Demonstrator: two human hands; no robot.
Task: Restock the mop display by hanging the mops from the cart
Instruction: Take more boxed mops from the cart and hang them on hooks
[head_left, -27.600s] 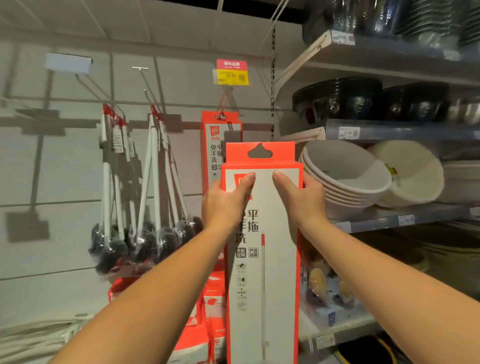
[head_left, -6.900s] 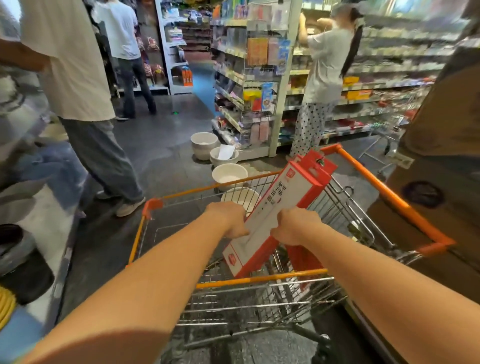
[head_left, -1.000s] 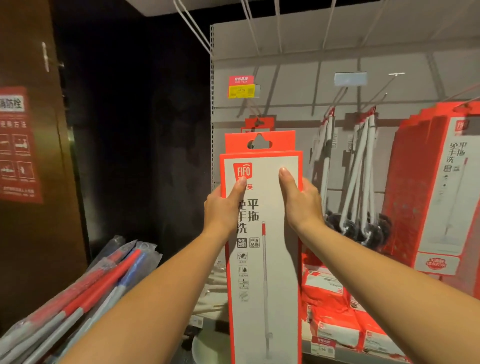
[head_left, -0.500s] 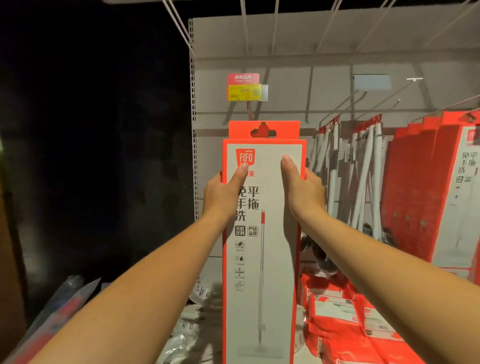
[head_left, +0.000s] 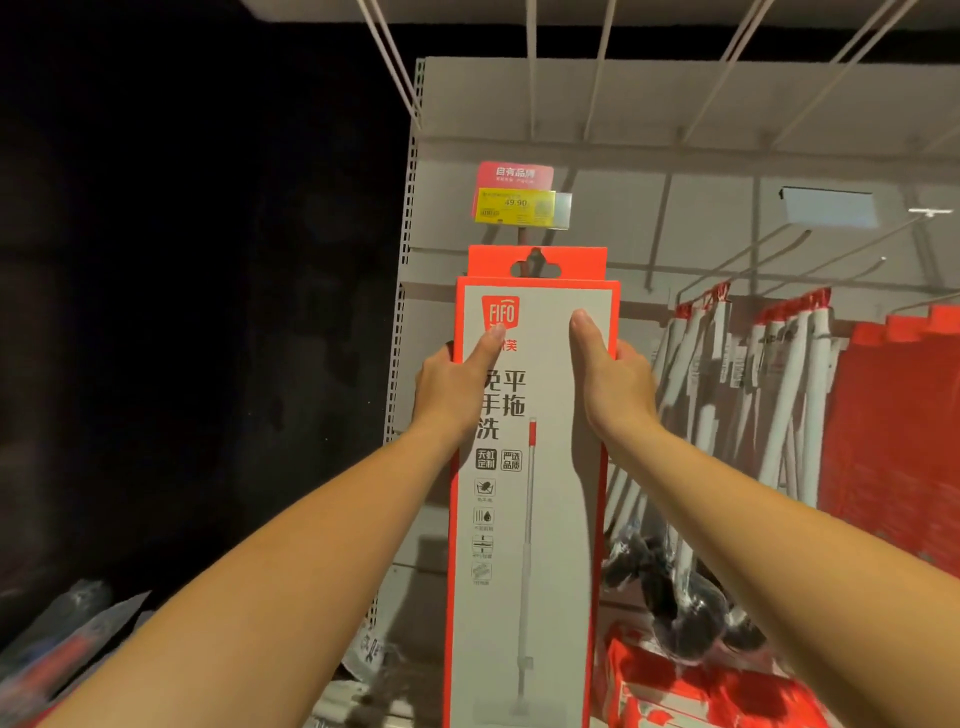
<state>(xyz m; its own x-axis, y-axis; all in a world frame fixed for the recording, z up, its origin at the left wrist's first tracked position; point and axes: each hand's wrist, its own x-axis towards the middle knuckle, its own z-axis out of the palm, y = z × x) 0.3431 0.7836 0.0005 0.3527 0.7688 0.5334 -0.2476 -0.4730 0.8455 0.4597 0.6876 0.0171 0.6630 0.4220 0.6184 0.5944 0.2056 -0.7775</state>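
The grey slotted back panel fills the view now. A second ago a dark doorway took half of it, so the person has squared up to the bay. The mop box is up in front of the panel, upright: long flat cardboard, orange-red edges round a matte pale face printed with a mop. It's climbed too. Its cut-out hanging hole sits right below the price tag, and the hook's rod shows just above the tab. Threading the hole onto the hook looks like the next step; the box isn't hung yet. The left hand grips the left edge and the right hand the right, thumbs flat on the front, other fingers wrapped behind, out of sight. To the right, white-handled mops with dark heads hang bunched, then a row of matching red boxes.
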